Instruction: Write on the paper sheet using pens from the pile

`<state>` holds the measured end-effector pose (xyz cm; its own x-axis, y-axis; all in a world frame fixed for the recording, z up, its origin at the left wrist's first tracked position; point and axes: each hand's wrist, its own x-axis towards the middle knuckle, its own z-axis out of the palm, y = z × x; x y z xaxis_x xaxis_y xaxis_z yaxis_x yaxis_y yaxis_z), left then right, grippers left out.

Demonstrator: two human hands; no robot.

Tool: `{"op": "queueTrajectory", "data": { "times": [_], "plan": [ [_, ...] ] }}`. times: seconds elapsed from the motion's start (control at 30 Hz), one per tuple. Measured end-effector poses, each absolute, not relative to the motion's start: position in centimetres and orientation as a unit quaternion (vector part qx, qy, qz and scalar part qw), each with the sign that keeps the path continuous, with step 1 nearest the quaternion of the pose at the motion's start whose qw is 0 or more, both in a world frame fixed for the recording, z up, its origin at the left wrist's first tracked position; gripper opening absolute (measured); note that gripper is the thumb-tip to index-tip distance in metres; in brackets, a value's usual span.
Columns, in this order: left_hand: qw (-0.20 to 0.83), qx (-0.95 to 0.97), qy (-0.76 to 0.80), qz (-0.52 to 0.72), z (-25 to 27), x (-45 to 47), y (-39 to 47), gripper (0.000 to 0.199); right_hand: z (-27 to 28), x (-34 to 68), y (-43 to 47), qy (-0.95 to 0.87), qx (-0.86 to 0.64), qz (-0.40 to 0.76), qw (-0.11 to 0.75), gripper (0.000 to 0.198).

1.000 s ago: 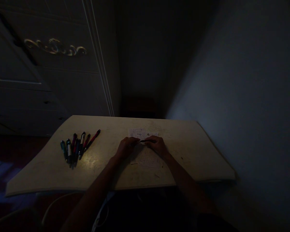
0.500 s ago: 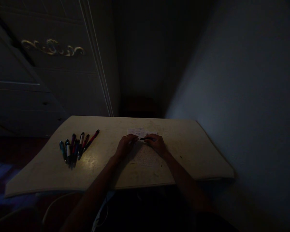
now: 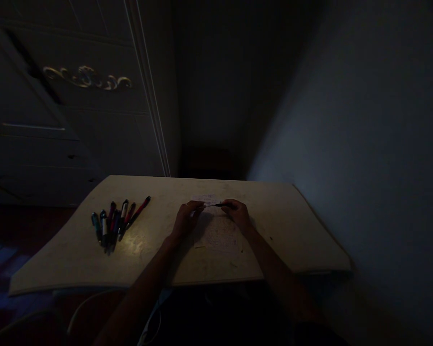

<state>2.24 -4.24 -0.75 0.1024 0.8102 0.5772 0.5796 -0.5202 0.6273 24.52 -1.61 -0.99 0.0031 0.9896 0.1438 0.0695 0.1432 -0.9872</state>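
Note:
Over the sheets of handwritten paper [image 3: 222, 238], both hands meet at a slim dark pen part [image 3: 218, 205]. My right hand [image 3: 239, 215] pinches its thicker dark end between thumb and fingers. From there a thin dark rod, like a pen refill, runs left to the fingertips of my left hand [image 3: 185, 221], which are closed around its other end. A small pale bit shows at those left fingertips; the dim light hides what it is. A ring-like glint sits on a left finger.
A cluster of pens [image 3: 115, 223] in several colours lies on the left of the pale table [image 3: 285, 226]. Small scraps lie near the paper's lower edge. A panelled cabinet [image 3: 104, 125] stands at the left, a wall [image 3: 375, 144] at the right.
My right hand has shifted slightly right, away from my left, and more of the thin rod shows between them. The view has tilted a little.

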Motion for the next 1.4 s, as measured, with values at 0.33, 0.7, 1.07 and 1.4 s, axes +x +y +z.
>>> {"op": "queueTrajectory", "data": {
  "times": [0.33, 0.7, 1.07, 1.4],
  "plan": [
    [0.119, 0.696, 0.530, 0.470, -1.0, 1.4, -3.6, 0.022, -0.4, 24.9, -1.6, -0.513, -0.494, 0.461, 0.530, 0.033],
    [0.052, 0.738, 0.575, 0.350, -1.7, 0.8, -3.1, 0.026, -0.3, 25.2, -1.1, -0.417, -0.475, 0.518, 0.576, 0.038],
    [-0.001, 0.842, 0.445, 0.305, -0.9, 3.0, -4.3, 0.026, -0.4, 24.3, -0.2, -0.431, -0.482, 0.485, 0.589, 0.034],
    [-0.008, 0.850, 0.455, 0.266, -1.9, 4.0, -4.3, 0.014, 0.1, 23.5, -0.5, -0.429, -0.455, 0.500, 0.600, 0.032]
  ]
}}
